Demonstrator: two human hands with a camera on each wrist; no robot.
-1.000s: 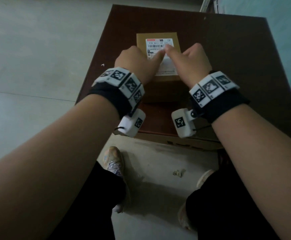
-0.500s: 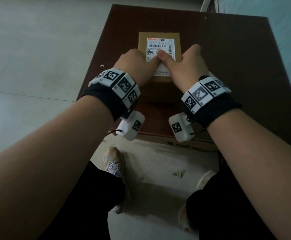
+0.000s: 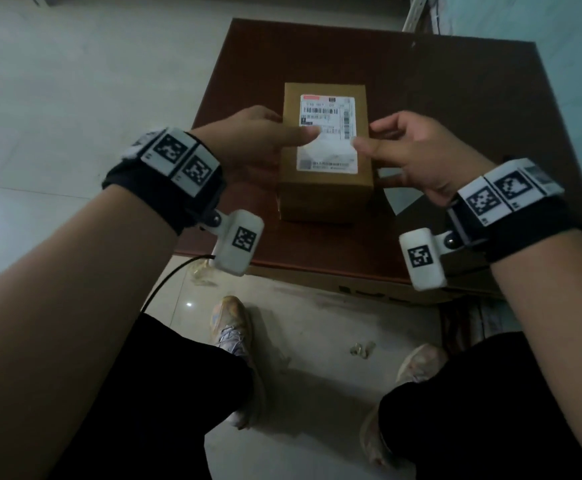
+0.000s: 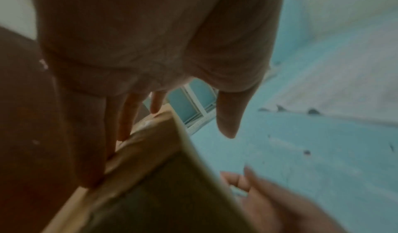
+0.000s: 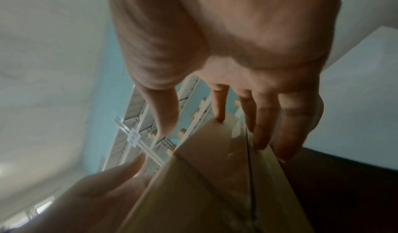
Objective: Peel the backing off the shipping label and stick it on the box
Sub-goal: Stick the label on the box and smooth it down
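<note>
white label (image 3: pixel 327 133) flat atop brown box (image 3: pixel 326 192)

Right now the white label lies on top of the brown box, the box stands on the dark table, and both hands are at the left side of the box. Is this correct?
Not quite. The hands are on opposite sides: the left hand at the left side of the box, the right hand at its right side, as the head view shows. The label does lie on top, and the box stands on the dark table.

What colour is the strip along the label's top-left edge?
Red, a short strip on the white shipping label stuck on the brown box; clearest in the head view.
</note>
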